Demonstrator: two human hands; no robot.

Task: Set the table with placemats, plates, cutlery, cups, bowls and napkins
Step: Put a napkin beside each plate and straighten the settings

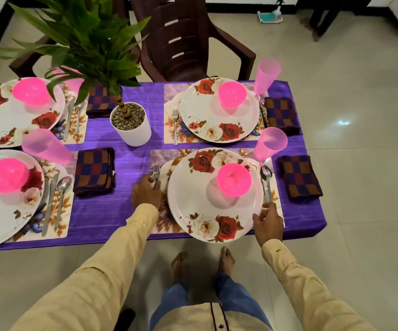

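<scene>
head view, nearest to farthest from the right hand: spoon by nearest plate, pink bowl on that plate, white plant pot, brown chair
1. spoon, in the right hand grip
2. pink bowl, on plate
3. white plant pot, middle, leftward
4. brown chair, far side

Purple tablecloth here, fine streaky weave. Near plate: white w/ red & cream roses, same on all four. Every bowl hot pink; the cup paler, see-thru pink. Checked napkin, navy, maroon, orange-striped squares. Lilac-marble placemat w/ gold-brown foliage, bit of blue. Steel-silver fork & spoon. White pot, grey-brown pebbles, green leaves. Dk brown chair. Beige sleeves, cream floor tiles.
</scene>
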